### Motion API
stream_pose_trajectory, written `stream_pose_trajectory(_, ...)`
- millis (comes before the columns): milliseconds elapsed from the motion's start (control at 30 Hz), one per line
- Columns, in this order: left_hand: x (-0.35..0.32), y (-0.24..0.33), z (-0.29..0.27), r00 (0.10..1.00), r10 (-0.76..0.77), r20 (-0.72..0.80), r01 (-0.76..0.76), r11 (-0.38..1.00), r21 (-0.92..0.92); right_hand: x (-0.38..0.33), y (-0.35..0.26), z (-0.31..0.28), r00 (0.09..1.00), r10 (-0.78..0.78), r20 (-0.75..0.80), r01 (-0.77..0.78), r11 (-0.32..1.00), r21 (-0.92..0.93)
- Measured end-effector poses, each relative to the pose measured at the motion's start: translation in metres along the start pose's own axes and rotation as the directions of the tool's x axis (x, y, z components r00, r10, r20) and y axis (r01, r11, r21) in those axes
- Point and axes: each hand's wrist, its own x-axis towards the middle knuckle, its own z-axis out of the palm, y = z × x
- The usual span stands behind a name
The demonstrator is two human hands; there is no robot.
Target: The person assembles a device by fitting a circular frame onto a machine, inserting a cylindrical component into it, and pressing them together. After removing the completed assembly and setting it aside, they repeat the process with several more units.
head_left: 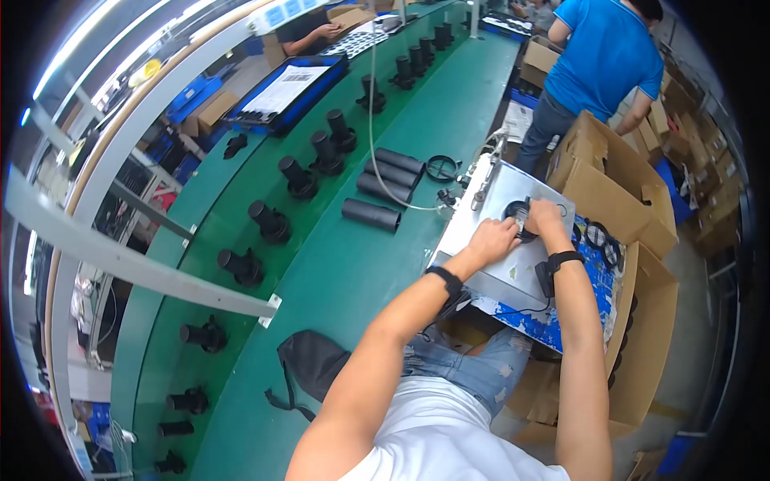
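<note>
A: Item one: our left hand (491, 239) and right hand (544, 216), each grip closed on the black ring (517, 216), pinning it flat against the metal plate (497, 276), likely for steadiness.

B: Beyond the grip, four black tubes (385, 188) on the green tabletop (353, 272); spare rings (601, 239) just right of it, probably for quick reach.

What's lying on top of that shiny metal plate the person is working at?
On the metal plate sits a black round part, with the left hand and right hand on it. The fingers cover most of the part, so its underside and details stay hidden.
</note>
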Motion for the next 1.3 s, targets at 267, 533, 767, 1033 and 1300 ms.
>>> stream_pose_trajectory(267, 0.028, -0.003, -0.015, 0.892, -0.034, 0.45, 0.012, 0.999, 0.051, 0.008, -0.007, -0.005, 0.993, -0.021, 0.114, 0.03, 0.996, -0.08)
stream_pose_trajectory(533, 0.019, 0.0, 0.005, 0.975, -0.029, 0.221, 0.023, 0.999, 0.027, -0.012, 0.005, 0.006, 0.981, -0.041, -0.187, 0.043, 0.999, 0.008)
stream_pose_trajectory(767, -0.033, 0.014, -0.011, 0.918, -0.242, -0.315, 0.074, 0.884, -0.462, -0.005, 0.055, 0.047, 0.988, -0.15, -0.042, 0.129, 0.637, 0.76)
stream_pose_trajectory(1033, -0.123, -0.168, -0.13, 0.783, -0.529, -0.329, 0.607, 0.765, 0.214, -0.085, 0.072, 0.095, 0.856, 0.242, -0.457, 0.404, 0.238, 0.883)
stream_pose_trajectory(1300, -0.198, -0.198, -0.099, 0.754, -0.651, 0.092, 0.497, 0.656, 0.567, -0.079, 0.043, 0.107, 0.832, 0.306, -0.463, 0.451, 0.115, 0.885)
